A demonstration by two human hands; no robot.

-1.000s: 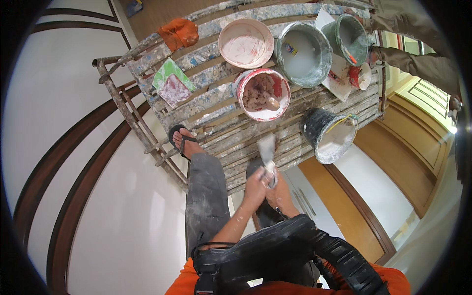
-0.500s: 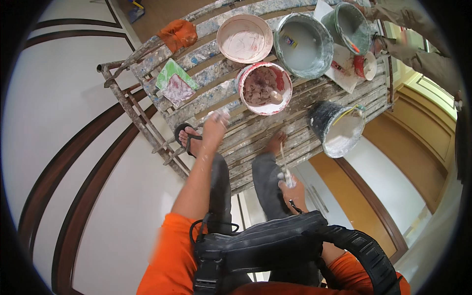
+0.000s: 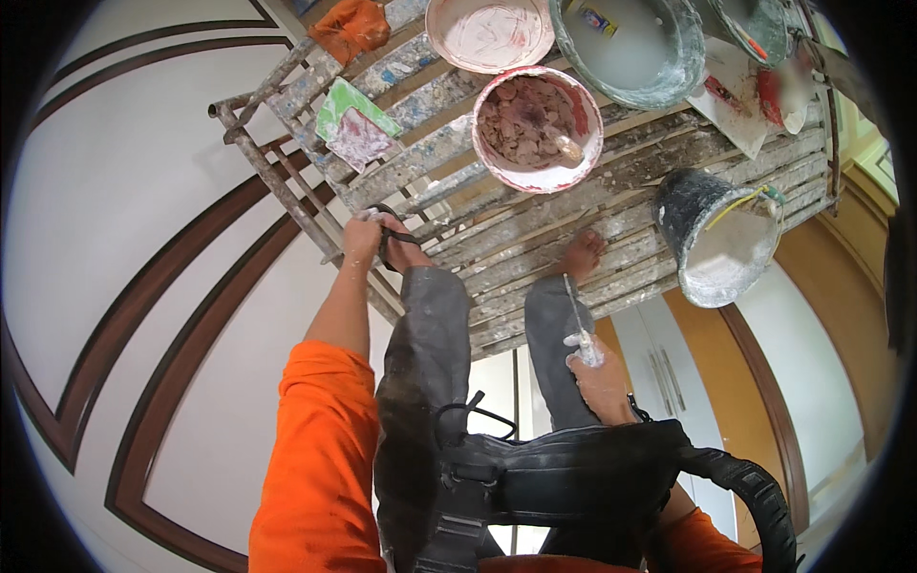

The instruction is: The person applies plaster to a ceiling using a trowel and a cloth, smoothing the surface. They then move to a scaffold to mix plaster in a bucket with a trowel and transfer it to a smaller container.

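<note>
My right hand (image 3: 602,384) is wrapped round the white-smeared handle of a putty knife (image 3: 574,307), its thin blade seen edge-on and pointing away from me above my right knee. My left hand (image 3: 361,237) is closed beside my left foot, at the left edge of the slatted platform (image 3: 497,277). Something whitish shows at its fingers; whether it is an object or paste I cannot tell. Farther off stands a white bucket (image 3: 485,176) with a red-stained inside, holding crumbly brownish-pink material and a light tool handle. Neither hand touches it.
A dark bucket (image 3: 678,224) lies tilted at right. Beyond are a pale tub (image 3: 489,33), a green basin (image 3: 626,81) of cloudy liquid, and an orange cloth (image 3: 351,31). A green pad (image 3: 353,110) lies left. Part of another person (image 3: 845,76) shows far right. Panelled wall (image 3: 229,315) borders the left.
My left hand has moved left and back, from over the slats to beside my left foot. My right hand keeps hold of the putty knife. The view has shifted, bringing the buckets higher in it.
</note>
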